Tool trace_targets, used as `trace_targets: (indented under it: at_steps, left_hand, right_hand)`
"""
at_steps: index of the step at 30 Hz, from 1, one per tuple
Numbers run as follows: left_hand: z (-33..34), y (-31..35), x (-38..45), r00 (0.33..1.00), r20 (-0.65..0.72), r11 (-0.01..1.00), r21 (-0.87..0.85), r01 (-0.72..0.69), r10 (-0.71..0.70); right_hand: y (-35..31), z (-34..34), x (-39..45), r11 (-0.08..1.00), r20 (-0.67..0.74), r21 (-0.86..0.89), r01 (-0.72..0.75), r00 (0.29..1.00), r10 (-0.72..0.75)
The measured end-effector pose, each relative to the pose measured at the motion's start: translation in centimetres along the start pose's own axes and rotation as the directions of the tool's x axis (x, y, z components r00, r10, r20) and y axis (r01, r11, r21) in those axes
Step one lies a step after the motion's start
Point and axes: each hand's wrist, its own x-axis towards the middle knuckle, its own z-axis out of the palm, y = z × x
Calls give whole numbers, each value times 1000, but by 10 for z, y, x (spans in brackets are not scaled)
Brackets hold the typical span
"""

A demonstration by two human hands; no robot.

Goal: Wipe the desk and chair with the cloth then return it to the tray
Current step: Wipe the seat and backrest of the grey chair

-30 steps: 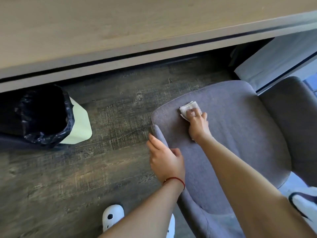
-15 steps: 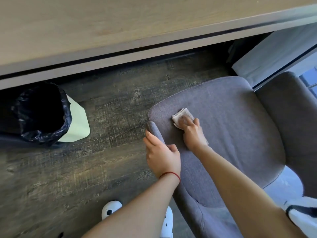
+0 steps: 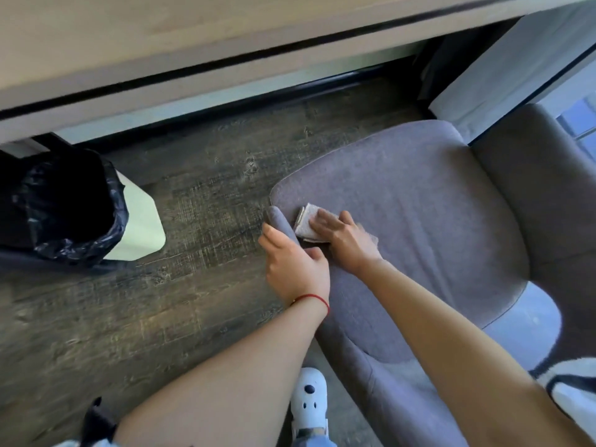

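A grey fabric chair [image 3: 419, 221] fills the right half of the head view, its seat facing up. A folded white cloth [image 3: 308, 222] lies on the seat near its left front edge. My right hand [image 3: 342, 243] presses flat on the cloth, fingers spread over it. My left hand [image 3: 295, 267], with a red string at the wrist, grips the chair's left armrest [image 3: 279, 222] just beside the cloth. The light wooden desk [image 3: 161, 37] runs across the top of the view. No tray is in view.
A white bin [image 3: 138, 221] lined with a black bag stands on the dark wood floor at the left. A white curtain [image 3: 516, 66] hangs at the upper right. My white shoe [image 3: 309, 401] is beside the chair base at the bottom.
My right hand has slid the cloth across the seat toward the left armrest and nearer to me. My left hand has kept its hold on the armrest.
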Motion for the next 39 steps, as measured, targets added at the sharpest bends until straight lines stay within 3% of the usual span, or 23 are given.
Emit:
trace_targets:
  at_steps: [2,4,7,9,13,16,18,20,23,27,30,33,35,39]
  left_hand:
    - [-1,0,0,1000,-9,1000,3,-6,6]
    - [0,0,0,1000,-13,1000,12,-17,17]
    - [1,1,1,999,-21,1000,7,-27,27]
    - [-2,2,-1,999,-11,999,7,-31,31]
    - [-21,8,-5,991,127,997,58,-56,48]
    - [-56,12,-6,977,210,1000,9,-28,25]
    - [-83,17,-20,975,162,988,25,-155,149]
    - [-101,25,-37,938,205,960,-17,-280,278]
    - [-122,54,-84,777,419,883,-227,-412,470]
    - [-133,82,-152,495,586,758,-389,-523,642]
    - [-135,90,-204,229,659,628,-467,-622,716]
    - [-129,88,-250,-57,763,493,-471,-732,644]
    - [-118,83,-273,-136,806,464,-459,-757,576]
    - [-91,68,-291,-116,777,423,-454,-784,619]
  right_hand:
    - [7,-9,5,988,-125,36,-152,980,155]
    - [2,-13,5,944,-144,113,-309,935,323]
    - [-23,-2,-6,984,36,50,-169,985,167]
    - [-28,0,-18,996,85,65,-61,995,55]
    - [-8,-45,-57,951,106,273,-142,987,117]
    - [15,-99,-103,804,-87,518,-291,918,388]
    - [26,-137,-139,641,-108,690,-335,828,550]
    - [32,-169,-169,493,-118,827,-271,773,623]
    - [29,-213,-249,314,-187,946,-84,648,738]
    - [8,-221,-361,243,-293,954,174,382,876]
    - [-9,-200,-424,190,-255,947,258,247,935]
    - [-18,-172,-464,147,-220,920,364,169,961]
    - [-18,-151,-483,97,-164,886,452,111,980]
    - [-16,-108,-505,41,1,771,636,-66,998]
